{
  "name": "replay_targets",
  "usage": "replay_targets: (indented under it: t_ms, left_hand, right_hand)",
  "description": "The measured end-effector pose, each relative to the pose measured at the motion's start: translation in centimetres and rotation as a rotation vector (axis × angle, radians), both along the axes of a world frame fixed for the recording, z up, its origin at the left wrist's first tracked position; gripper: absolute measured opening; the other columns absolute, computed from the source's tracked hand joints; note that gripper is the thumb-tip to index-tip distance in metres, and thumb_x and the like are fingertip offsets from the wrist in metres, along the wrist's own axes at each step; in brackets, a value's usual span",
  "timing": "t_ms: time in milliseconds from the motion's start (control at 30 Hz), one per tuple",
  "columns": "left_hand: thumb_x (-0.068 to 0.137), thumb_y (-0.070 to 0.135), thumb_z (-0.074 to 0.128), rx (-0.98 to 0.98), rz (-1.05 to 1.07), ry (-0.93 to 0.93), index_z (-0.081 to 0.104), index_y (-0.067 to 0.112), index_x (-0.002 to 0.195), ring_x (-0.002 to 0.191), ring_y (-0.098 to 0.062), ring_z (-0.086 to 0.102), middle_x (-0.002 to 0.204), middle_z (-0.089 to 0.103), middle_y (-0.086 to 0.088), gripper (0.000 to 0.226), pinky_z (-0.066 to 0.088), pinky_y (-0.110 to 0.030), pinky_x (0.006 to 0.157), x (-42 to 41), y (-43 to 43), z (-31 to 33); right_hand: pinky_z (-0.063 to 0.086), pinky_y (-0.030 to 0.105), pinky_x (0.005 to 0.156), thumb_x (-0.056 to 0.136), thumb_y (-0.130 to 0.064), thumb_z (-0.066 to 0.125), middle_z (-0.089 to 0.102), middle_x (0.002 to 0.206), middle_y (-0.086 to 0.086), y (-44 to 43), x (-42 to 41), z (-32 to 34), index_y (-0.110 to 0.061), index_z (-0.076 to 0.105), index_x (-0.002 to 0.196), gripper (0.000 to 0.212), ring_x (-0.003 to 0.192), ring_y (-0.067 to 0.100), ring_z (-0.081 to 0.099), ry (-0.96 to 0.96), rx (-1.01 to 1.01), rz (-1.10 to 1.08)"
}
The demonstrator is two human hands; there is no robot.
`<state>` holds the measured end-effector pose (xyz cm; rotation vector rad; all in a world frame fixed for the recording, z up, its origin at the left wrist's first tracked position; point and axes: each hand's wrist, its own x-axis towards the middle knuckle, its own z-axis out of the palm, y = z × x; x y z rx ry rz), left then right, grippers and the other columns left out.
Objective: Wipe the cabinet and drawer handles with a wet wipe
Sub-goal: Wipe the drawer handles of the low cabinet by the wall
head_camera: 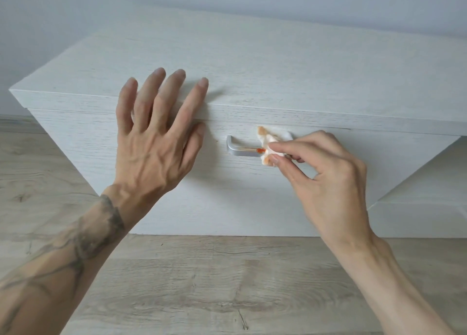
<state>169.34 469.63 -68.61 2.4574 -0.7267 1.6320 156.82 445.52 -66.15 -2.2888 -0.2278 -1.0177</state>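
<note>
The handle point(241, 153) is a silver-grey metal bar, mounted level on the white wood-grain drawer front point(227, 198) just under the overhanging top of the cabinet point(252, 56). Its left end and bend are bare, and an orange smear marks the bar near its middle. The wet wipe point(271, 139) is white, crumpled and blotched with orange. It is bunched over the right part of the bar, pinched there by the fingertips of the right hand point(326, 173).

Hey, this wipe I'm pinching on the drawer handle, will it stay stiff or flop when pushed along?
Probably floppy: the wipe is bunched into soft folds where the right hand pinches it, so it should mould round the handle. Likely light, held by fingertips alone. It already carries orange stains, so it may smear.
</note>
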Motion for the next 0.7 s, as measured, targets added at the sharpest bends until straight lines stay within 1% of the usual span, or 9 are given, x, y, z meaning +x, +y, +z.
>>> replay_targets:
  t_ms: [133, 267, 333, 433, 467, 533, 567, 600, 700]
  left_hand:
    - [0.108, 0.032, 0.048, -0.044, 0.005, -0.041, 0.037, 0.019, 0.162, 0.146, -0.037, 0.036, 0.154, 0.044, -0.016, 0.057, 0.012, -0.050, 0.129, 0.6, -0.7, -0.6]
    - [0.106, 0.030, 0.049, -0.048, -0.011, -0.056, 0.041, 0.016, 0.160, 0.142, -0.037, 0.037, 0.150, 0.044, -0.016, 0.056, 0.017, -0.053, 0.125, 0.9, -0.7, -0.6]
    - [0.106, 0.029, 0.050, -0.053, -0.011, -0.043, 0.041, 0.016, 0.160, 0.141, -0.037, 0.038, 0.149, 0.048, -0.018, 0.056, 0.018, -0.053, 0.124, 0.7, -0.8, -0.6]
    - [0.106, 0.029, 0.051, -0.065, -0.003, -0.020, 0.044, 0.015, 0.159, 0.140, -0.037, 0.039, 0.145, 0.057, -0.021, 0.055, 0.019, -0.053, 0.124, 0.3, -0.9, -0.4]
    - [0.106, 0.029, 0.051, -0.068, -0.003, -0.017, 0.044, 0.015, 0.158, 0.140, -0.037, 0.039, 0.144, 0.058, -0.022, 0.054, 0.019, -0.054, 0.124, 0.3, -0.9, -0.4]
    - [0.107, 0.029, 0.050, -0.070, -0.007, -0.005, 0.044, 0.016, 0.158, 0.140, -0.037, 0.040, 0.144, 0.058, -0.021, 0.053, 0.020, -0.054, 0.123, 0.1, -0.9, -0.3]
    - [0.107, 0.029, 0.050, -0.070, -0.007, 0.002, 0.044, 0.016, 0.158, 0.140, -0.037, 0.040, 0.144, 0.058, -0.021, 0.053, 0.021, -0.054, 0.123, 0.1, -0.8, -0.3]
    - [0.107, 0.029, 0.049, -0.070, -0.004, 0.007, 0.044, 0.016, 0.158, 0.139, -0.037, 0.040, 0.144, 0.058, -0.021, 0.053, 0.021, -0.055, 0.123, 0.0, -0.8, -0.3]
    - [0.108, 0.030, 0.049, -0.070, 0.009, 0.007, 0.045, 0.016, 0.158, 0.139, -0.037, 0.041, 0.143, 0.059, -0.020, 0.052, 0.024, -0.056, 0.122, -0.1, -0.9, -0.3]
  right_hand:
    - [0.051, 0.021, 0.083, 0.091, -0.008, 0.082, 0.070, 0.094, 0.002, -0.5, -0.3, -0.2, -0.012, 0.083, 0.106, 0.015, 0.087, 0.018, 0.069, -0.022, -0.019, -0.054]
    - [0.051, 0.022, 0.080, 0.091, -0.009, 0.082, 0.070, 0.092, 0.002, 0.8, 0.4, 0.0, -0.012, 0.083, 0.104, 0.014, 0.083, 0.015, 0.067, 0.015, -0.020, 0.012]
    - [0.049, 0.015, 0.080, 0.090, -0.012, 0.083, 0.070, 0.091, -0.002, 0.0, 0.2, 0.6, -0.015, 0.082, 0.103, 0.014, 0.080, 0.006, 0.065, 0.028, 0.050, 0.040]
    - [0.055, 0.024, 0.083, 0.093, -0.017, 0.081, 0.073, 0.095, -0.006, -0.8, -0.3, 1.5, -0.022, 0.075, 0.107, 0.016, 0.083, 0.014, 0.070, -0.003, 0.258, 0.076]
    - [0.055, 0.024, 0.084, 0.095, -0.017, 0.079, 0.074, 0.097, -0.007, -0.6, -0.3, 1.6, -0.024, 0.073, 0.110, 0.017, 0.085, 0.015, 0.070, -0.004, 0.259, 0.098]
    - [0.050, 0.017, 0.087, 0.096, -0.017, 0.077, 0.071, 0.099, -0.009, 0.2, 0.2, 1.4, -0.023, 0.075, 0.112, 0.016, 0.090, 0.009, 0.067, 0.016, 0.113, 0.107]
    - [0.048, 0.017, 0.088, 0.095, -0.017, 0.078, 0.069, 0.099, -0.008, 0.4, 0.3, 1.1, -0.021, 0.077, 0.111, 0.017, 0.092, 0.005, 0.064, 0.024, 0.036, 0.094]
    - [0.049, 0.022, 0.089, 0.092, -0.017, 0.081, 0.068, 0.100, -0.008, 0.4, 0.4, 0.7, -0.020, 0.079, 0.110, 0.018, 0.093, 0.005, 0.062, 0.026, -0.010, 0.070]
    - [0.052, 0.040, 0.088, 0.086, -0.015, 0.088, 0.072, 0.102, -0.008, 0.0, 0.6, -0.2, -0.017, 0.082, 0.109, 0.024, 0.097, 0.018, 0.064, -0.024, -0.060, 0.018]
